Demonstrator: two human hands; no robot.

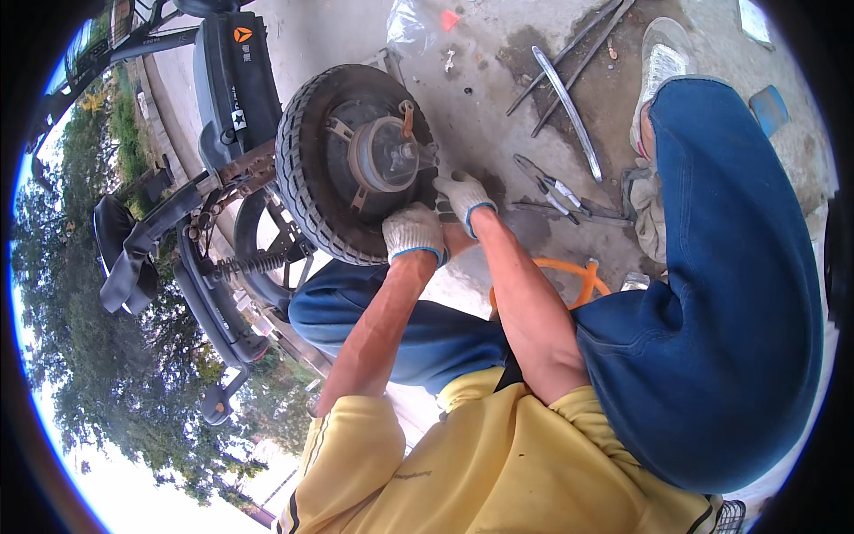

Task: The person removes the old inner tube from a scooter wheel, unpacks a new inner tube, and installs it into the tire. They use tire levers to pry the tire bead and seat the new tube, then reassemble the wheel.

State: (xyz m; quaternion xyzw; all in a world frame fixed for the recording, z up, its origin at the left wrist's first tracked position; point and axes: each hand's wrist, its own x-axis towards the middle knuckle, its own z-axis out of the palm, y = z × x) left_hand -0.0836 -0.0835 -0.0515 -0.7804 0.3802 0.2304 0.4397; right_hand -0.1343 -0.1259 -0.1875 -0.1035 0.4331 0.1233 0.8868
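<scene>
A black treaded tire (307,169) sits round a dark wheel hub (382,153) with a bolt-on bracket and an axle nut at its middle. My left hand (414,230), in a white knit glove with a blue cuff, presses with curled fingers against the tire's lower edge. Close beside it, my right hand (464,194), gloved alike, is at the tire's right edge with its fingers bent inward. What lies under the right fingers is hidden. Right of that hand, pliers (556,189) with pale grips rest on the concrete.
The frame of an electric scooter (236,98) stands left of the wheel, with a spring shock absorber (253,262). Long metal bars (569,111) lie on the stained floor. An orange hose (587,283) curls behind my right forearm. A clear plastic bag (407,27) lies farther off.
</scene>
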